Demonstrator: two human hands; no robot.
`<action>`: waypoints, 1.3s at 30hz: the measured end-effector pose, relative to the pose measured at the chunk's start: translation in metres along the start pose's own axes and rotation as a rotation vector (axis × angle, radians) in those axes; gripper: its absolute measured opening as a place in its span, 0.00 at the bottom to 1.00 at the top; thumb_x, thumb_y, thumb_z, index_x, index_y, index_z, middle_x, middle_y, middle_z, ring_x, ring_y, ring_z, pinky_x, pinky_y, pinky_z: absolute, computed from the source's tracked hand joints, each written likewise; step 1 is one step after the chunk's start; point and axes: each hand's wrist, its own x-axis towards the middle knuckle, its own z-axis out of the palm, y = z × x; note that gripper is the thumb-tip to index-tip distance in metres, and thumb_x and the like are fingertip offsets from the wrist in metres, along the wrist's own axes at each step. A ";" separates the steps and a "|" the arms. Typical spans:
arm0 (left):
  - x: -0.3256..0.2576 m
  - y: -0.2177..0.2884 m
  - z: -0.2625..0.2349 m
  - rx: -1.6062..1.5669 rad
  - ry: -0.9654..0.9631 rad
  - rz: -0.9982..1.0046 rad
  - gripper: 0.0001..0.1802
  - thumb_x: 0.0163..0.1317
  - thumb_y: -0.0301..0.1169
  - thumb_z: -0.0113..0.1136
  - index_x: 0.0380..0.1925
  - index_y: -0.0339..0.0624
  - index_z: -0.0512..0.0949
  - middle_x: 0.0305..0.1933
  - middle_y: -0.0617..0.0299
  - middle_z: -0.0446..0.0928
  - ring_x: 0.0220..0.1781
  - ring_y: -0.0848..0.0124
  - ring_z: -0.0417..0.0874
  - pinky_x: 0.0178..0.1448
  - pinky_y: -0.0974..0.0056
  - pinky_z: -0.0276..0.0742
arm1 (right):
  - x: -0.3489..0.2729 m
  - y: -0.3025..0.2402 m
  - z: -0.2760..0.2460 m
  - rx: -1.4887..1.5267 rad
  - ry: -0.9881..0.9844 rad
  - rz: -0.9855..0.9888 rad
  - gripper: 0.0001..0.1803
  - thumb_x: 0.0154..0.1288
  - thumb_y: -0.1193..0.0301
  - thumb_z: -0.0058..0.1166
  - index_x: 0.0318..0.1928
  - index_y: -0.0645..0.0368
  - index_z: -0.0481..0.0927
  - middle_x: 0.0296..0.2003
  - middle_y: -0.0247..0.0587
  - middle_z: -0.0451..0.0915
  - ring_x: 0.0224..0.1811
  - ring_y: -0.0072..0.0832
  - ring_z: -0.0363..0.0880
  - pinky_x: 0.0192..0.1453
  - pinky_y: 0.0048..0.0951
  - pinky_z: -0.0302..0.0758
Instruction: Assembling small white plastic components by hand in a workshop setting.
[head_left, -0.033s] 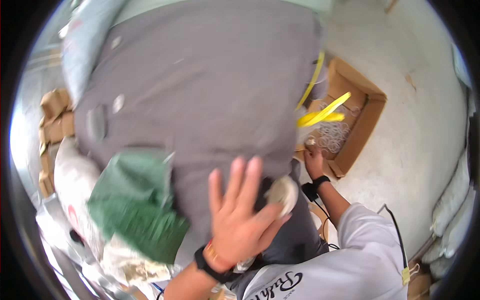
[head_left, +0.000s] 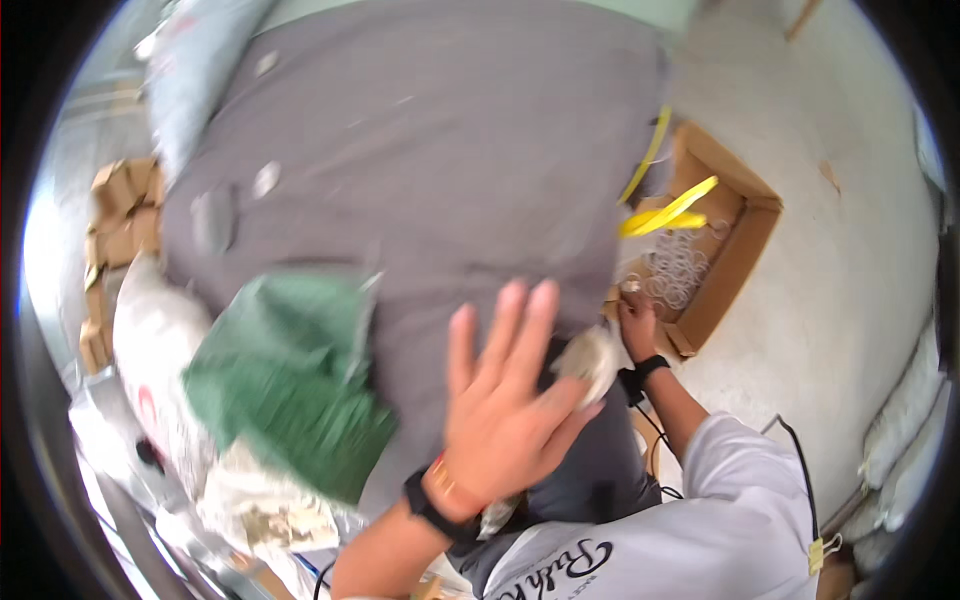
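My left hand [head_left: 505, 420] is over the near edge of a surface covered in grey cloth [head_left: 480, 130]. Three of its fingers are stretched out, while the thumb and forefinger pinch a pale, roundish thing [head_left: 590, 362], blurred, whose kind I cannot make out. My right hand [head_left: 638, 325] reaches down to the near corner of a low cardboard box [head_left: 738, 268]. Its fingers are closed by a small whitish bit [head_left: 631, 286]; what they hold is unclear. Thin whitish rings [head_left: 676, 270] lie heaped in that box. Yellow strips [head_left: 670, 215] hang from the cloth's right edge.
A green woven bag [head_left: 290, 385] lies left of my left hand, beside a white sack [head_left: 160, 360]. Small pale pieces [head_left: 267, 180] and a dark grey oval thing [head_left: 213, 220] rest on the cloth. Folded cardboard [head_left: 125, 240] stands far left; white sacks [head_left: 905, 430] line the right.
The whole view has shifted slightly, with cloth and bag appearing further right. Both hands keep nearly the same pose and grip.
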 end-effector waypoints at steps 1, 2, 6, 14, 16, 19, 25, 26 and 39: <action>0.008 0.001 0.004 -0.067 0.033 0.055 0.12 0.41 0.38 0.65 0.24 0.45 0.76 0.64 0.37 0.50 0.67 0.46 0.51 0.66 0.46 0.39 | -0.006 0.000 -0.022 0.066 0.020 0.029 0.12 0.52 0.73 0.49 0.37 0.66 0.77 0.37 0.54 0.75 0.42 0.45 0.73 0.49 0.36 0.68; 0.008 0.005 0.001 -0.104 0.073 0.084 0.12 0.42 0.37 0.64 0.24 0.45 0.76 0.65 0.40 0.51 0.67 0.47 0.51 0.66 0.46 0.39 | -0.011 -0.009 -0.031 0.154 0.010 0.040 0.12 0.53 0.74 0.49 0.38 0.66 0.77 0.37 0.54 0.75 0.42 0.44 0.73 0.49 0.36 0.68; -0.016 0.013 0.003 -0.137 0.290 0.075 0.13 0.43 0.36 0.63 0.28 0.42 0.75 0.63 0.43 0.55 0.66 0.49 0.53 0.65 0.44 0.43 | -0.035 -0.096 -0.072 0.211 -0.048 -0.038 0.12 0.55 0.75 0.47 0.40 0.67 0.76 0.40 0.51 0.75 0.45 0.40 0.73 0.50 0.32 0.68; -0.209 0.049 0.052 -0.632 0.264 0.054 0.13 0.53 0.32 0.58 0.37 0.37 0.72 0.49 0.49 0.71 0.52 0.54 0.71 0.57 0.57 0.65 | -0.135 -0.202 -0.134 0.040 0.025 -0.367 0.12 0.57 0.78 0.45 0.42 0.66 0.76 0.45 0.48 0.71 0.49 0.38 0.70 0.54 0.31 0.65; -0.277 0.041 0.085 -0.814 0.366 -0.291 0.15 0.56 0.35 0.57 0.39 0.35 0.72 0.41 0.50 0.74 0.46 0.58 0.75 0.50 0.60 0.69 | -0.165 -0.219 -0.125 0.117 -0.074 -0.417 0.11 0.56 0.79 0.46 0.40 0.65 0.77 0.43 0.47 0.73 0.47 0.37 0.71 0.52 0.29 0.67; -0.365 0.030 0.113 -0.923 0.507 -0.742 0.15 0.58 0.36 0.54 0.38 0.35 0.72 0.30 0.56 0.75 0.34 0.70 0.75 0.40 0.68 0.70 | -0.209 -0.249 -0.098 0.066 -0.314 -0.586 0.10 0.55 0.80 0.47 0.38 0.63 0.78 0.38 0.45 0.75 0.42 0.36 0.74 0.48 0.26 0.68; -0.442 0.046 0.134 -0.817 0.867 -1.178 0.12 0.61 0.34 0.51 0.31 0.33 0.72 0.26 0.63 0.73 0.31 0.78 0.69 0.37 0.72 0.65 | -0.270 -0.278 -0.051 0.141 -0.737 -0.622 0.09 0.54 0.79 0.49 0.38 0.64 0.77 0.38 0.46 0.75 0.39 0.34 0.75 0.44 0.25 0.70; -0.446 0.046 0.139 -0.828 0.884 -1.206 0.12 0.61 0.34 0.51 0.31 0.33 0.72 0.26 0.63 0.73 0.31 0.78 0.69 0.37 0.72 0.65 | -0.276 -0.281 -0.046 0.127 -0.769 -0.626 0.09 0.54 0.79 0.49 0.38 0.64 0.77 0.38 0.46 0.75 0.39 0.34 0.75 0.44 0.25 0.70; -0.527 -0.046 0.242 -0.121 0.704 -1.256 0.24 0.52 0.40 0.58 0.45 0.35 0.70 0.47 0.48 0.72 0.54 0.53 0.68 0.61 0.51 0.57 | -0.320 -0.274 0.009 -0.494 -1.075 -1.048 0.11 0.50 0.72 0.53 0.36 0.60 0.79 0.39 0.44 0.75 0.47 0.36 0.71 0.56 0.40 0.64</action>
